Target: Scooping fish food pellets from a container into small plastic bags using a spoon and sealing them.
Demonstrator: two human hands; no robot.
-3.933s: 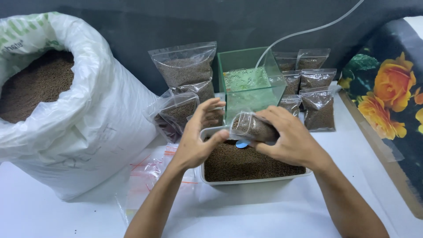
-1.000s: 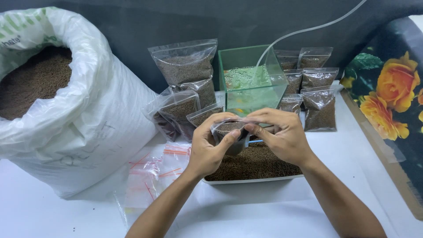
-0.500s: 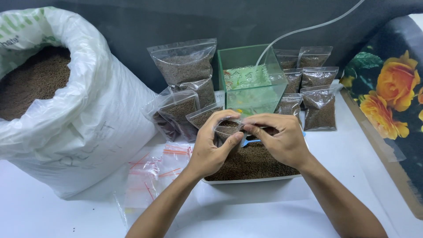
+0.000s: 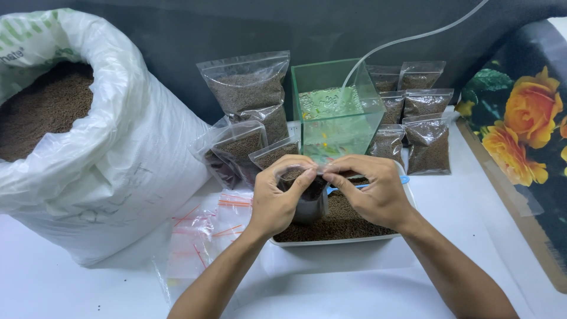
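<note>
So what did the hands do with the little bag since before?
Both hands, left hand and right hand, turned the small filled bag from lying sideways to upright over the white tray and now pinch its top edge. The big sack, green tank and filled bags stayed put.
</note>
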